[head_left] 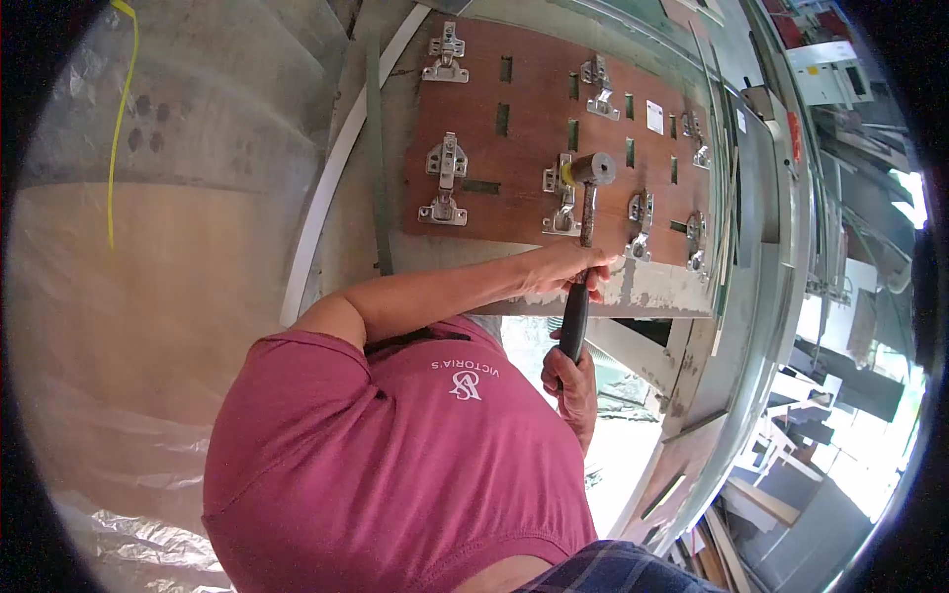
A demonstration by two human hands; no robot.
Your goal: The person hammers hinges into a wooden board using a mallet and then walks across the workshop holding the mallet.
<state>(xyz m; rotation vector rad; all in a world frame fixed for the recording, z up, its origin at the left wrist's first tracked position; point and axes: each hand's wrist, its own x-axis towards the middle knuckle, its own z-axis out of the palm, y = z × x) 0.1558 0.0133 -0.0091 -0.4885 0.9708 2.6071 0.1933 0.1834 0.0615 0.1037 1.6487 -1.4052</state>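
A hammer (586, 222) with a cylindrical head and a yellow face stands in front of me, head away from my body. My left hand (565, 269) is closed round its shaft, a little below the head. Lower down, my right hand (571, 381) grips the black handle. The yellow face is at a metal cabinet hinge (560, 203) on a reddish-brown board (494, 203); I cannot tell if they touch. More hinges, such as the double-plate hinge (445, 178) to the left and another hinge (641, 225) to the right, sit on the board.
The board has several dark slots and a white label (654, 117). It rests on a worn bench top (652, 285). Plastic sheeting (148, 326) covers a large surface at left. Long strips (727, 198) run along the right side, with stacked panels and offcuts (761, 494) beyond.
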